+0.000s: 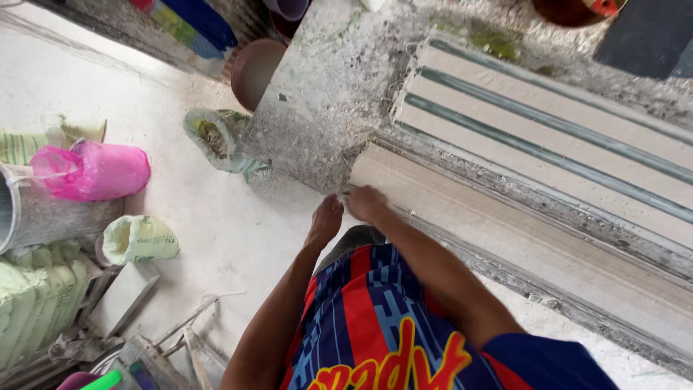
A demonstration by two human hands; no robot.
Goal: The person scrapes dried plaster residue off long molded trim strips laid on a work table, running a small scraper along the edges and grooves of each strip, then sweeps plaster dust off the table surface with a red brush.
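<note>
— Head view: both hands meet at the near end of the long pale moulding (520,245) lying on the bench (317,108).
— Fingers?
— Left hand (326,220) curled loosely, right hand (367,204) bent onto the end; actual grip hidden. Open sack (216,141) and pink bag (97,171) sit apart on the floor.

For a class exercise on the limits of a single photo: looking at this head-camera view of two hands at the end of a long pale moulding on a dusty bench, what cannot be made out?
- Fingertips of the left hand and right hand: curled under at the moulding's end, so any grip is hidden.
- The moulding's far end: cut off by the right edge.
- The open sack's contents: too small.
- The floor under the person: hidden by the shirt.
</note>
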